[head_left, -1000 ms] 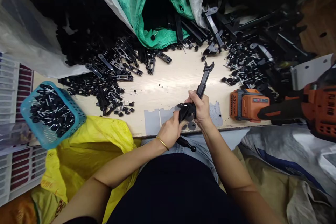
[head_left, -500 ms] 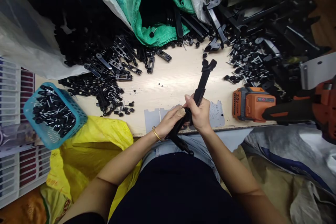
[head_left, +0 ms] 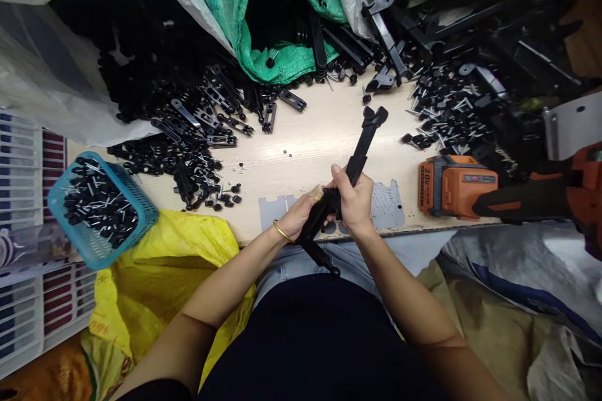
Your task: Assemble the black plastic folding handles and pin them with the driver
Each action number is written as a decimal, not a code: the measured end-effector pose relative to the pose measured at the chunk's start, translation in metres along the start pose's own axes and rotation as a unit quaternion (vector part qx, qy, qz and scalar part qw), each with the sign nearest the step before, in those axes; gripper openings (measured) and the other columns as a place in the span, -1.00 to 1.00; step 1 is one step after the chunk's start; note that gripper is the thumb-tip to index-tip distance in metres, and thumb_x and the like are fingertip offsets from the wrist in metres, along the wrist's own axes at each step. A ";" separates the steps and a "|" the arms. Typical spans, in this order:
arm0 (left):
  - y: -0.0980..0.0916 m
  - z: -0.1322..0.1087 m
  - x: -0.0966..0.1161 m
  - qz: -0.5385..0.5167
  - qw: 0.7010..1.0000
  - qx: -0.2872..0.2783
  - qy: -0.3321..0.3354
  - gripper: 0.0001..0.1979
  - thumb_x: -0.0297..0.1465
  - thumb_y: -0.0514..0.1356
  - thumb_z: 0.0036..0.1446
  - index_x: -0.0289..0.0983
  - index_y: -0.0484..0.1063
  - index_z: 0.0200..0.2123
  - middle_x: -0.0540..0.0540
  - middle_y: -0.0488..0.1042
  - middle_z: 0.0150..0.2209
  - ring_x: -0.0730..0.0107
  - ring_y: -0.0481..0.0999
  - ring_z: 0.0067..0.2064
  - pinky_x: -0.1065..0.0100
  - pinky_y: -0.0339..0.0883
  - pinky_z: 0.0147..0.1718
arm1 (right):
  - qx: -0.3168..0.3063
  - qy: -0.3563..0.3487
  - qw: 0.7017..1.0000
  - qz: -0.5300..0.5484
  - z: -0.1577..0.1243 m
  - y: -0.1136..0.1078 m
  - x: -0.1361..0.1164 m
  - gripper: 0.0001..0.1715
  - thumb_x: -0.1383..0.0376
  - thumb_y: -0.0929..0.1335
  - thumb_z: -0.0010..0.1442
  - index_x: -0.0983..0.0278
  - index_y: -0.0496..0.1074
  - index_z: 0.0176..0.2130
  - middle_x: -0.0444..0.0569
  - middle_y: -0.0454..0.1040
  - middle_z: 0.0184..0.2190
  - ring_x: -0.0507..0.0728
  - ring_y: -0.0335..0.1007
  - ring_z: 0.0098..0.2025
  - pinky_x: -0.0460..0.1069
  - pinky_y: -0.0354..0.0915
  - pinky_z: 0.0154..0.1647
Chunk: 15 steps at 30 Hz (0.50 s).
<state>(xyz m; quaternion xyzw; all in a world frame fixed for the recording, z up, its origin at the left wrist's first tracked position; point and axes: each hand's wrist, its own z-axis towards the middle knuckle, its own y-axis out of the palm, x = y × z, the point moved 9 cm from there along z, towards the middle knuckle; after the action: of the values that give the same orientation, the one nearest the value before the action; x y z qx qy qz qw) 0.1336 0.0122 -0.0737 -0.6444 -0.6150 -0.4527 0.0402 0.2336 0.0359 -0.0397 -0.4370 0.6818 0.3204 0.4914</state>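
Observation:
A black jointed plastic arm (head_left: 360,151), likely a holder or bracket, slants over the table's front edge, with a forked end at the top and a small ball at its lower tip. My right hand (head_left: 356,200) is wrapped round its middle, thumb pointing up along it. My left hand (head_left: 303,213), with a gold bangle at the wrist and a tan covering on the thumb, grips it lower down. Its fingers are partly hidden beneath the arm. Under both hands lies a grey flat sheet (head_left: 386,203) with marks on it.
Black clamp pieces (head_left: 219,94) and thumbscrews pile up at the left. A blue basket (head_left: 148,203) holds more screws; a yellow sack (head_left: 207,232) hangs below. A green sack (head_left: 286,66) lies at the back. More screws (head_left: 442,113) and an orange power tool (head_left: 458,187) occupy the right.
The black arm has turned slightly in my hands, its lower ball end shifting a little left. My left thumb has moved, and both hands keep hold. The view has shifted slightly.

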 end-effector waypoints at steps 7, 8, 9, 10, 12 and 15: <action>0.006 -0.002 0.006 0.029 0.998 -0.040 0.031 -0.33 0.10 0.16 -0.03 -0.31 0.31 -0.04 0.08 0.31 -0.62 0.57 0.27 -0.63 0.52 0.14 -0.64 | -0.108 0.045 0.992 0.049 0.008 0.015 0.009 -0.54 0.03 0.40 -0.02 0.29 0.27 -0.66 -0.15 0.33 -0.68 -0.04 0.21 -0.61 -0.12 0.17 -0.58; 0.006 -0.002 0.006 0.037 0.998 -0.035 0.043 -0.32 0.10 0.14 -0.01 -0.31 0.29 -0.01 0.10 0.29 -0.64 0.57 0.25 -0.64 0.52 0.12 -0.66 | -0.102 0.061 0.991 0.068 0.010 0.016 0.012 -0.54 0.04 0.40 -0.02 0.29 0.27 -0.67 -0.15 0.31 -0.69 -0.04 0.19 -0.63 -0.12 0.16 -0.58; 0.005 -0.001 0.007 0.045 0.997 -0.026 0.056 -0.32 0.10 0.11 0.02 -0.32 0.27 0.01 0.10 0.28 -0.65 0.58 0.23 -0.65 0.52 0.11 -0.66 | -0.074 0.060 0.992 0.080 0.012 0.013 0.014 -0.55 0.05 0.39 -0.01 0.29 0.28 -0.67 -0.16 0.30 -0.70 -0.05 0.18 -0.63 -0.12 0.15 -0.58; 0.004 0.000 0.007 0.052 0.996 -0.018 0.068 -0.32 0.10 0.09 0.03 -0.32 0.26 0.02 0.10 0.29 -0.66 0.57 0.24 -0.65 0.52 0.11 -0.67 | -0.032 0.045 0.995 0.082 0.013 0.007 0.013 -0.56 0.06 0.38 0.01 0.29 0.29 -0.67 -0.17 0.30 -0.70 -0.05 0.18 -0.63 -0.12 0.16 -0.58; 0.001 0.001 0.007 0.059 0.995 -0.008 0.077 -0.31 0.11 0.09 0.03 -0.31 0.27 0.03 0.10 0.30 -0.65 0.57 0.25 -0.65 0.52 0.13 -0.66 | 0.034 -0.007 0.997 0.064 0.011 -0.001 0.006 -0.58 0.07 0.36 0.04 0.28 0.31 -0.65 -0.17 0.31 -0.69 -0.04 0.21 -0.62 -0.11 0.18 -0.55; -0.001 0.003 0.005 0.043 0.997 -0.014 0.066 -0.33 0.10 0.11 0.01 -0.30 0.30 0.01 0.09 0.32 -0.64 0.56 0.26 -0.65 0.51 0.16 -0.66 | 0.006 -0.034 0.999 0.033 0.011 0.005 -0.002 -0.57 0.08 0.35 0.06 0.29 0.32 -0.66 -0.16 0.31 -0.70 -0.03 0.22 -0.62 -0.10 0.18 -0.54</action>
<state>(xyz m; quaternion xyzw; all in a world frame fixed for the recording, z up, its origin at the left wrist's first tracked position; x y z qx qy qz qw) 0.1332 0.0183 -0.0727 -0.6395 -0.5763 -0.5007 0.0907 0.2338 0.0477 -0.0409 -0.3998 0.6806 0.3476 0.5061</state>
